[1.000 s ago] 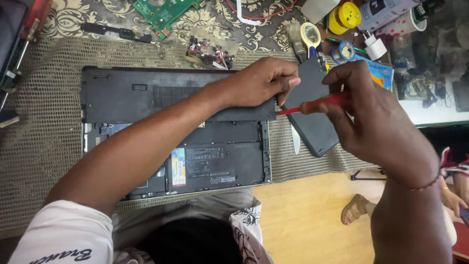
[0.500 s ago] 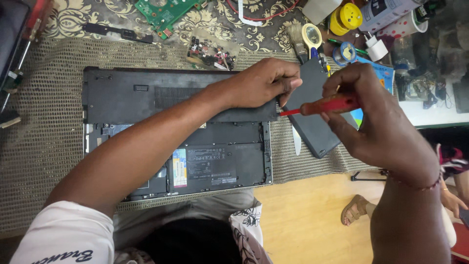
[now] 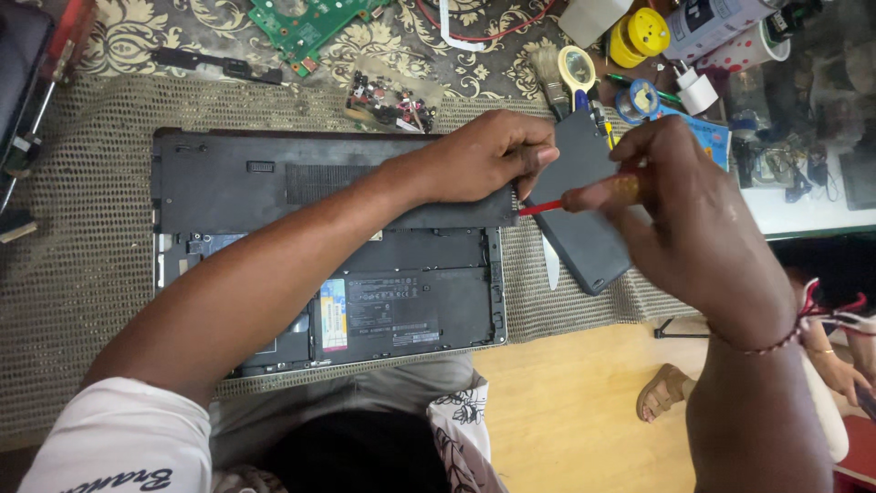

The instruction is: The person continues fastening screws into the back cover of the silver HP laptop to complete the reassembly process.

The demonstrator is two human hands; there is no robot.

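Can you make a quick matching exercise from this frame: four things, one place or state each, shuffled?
Things:
1. laptop
2. screwdriver
3. circuit board
4. left hand

Places or states:
A. held in the right hand
B. green, at the top of the cloth
C. bottom up on the mesh mat
D. pressing the laptop's right corner

Pairs: 1-C, 2-A, 3-B, 4-D

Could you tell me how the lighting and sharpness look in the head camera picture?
Head view: even daylight, no harsh glare; the laptop is sharp, the right hand with the red screwdriver slightly motion-softened, and the right edge falls into shadow.
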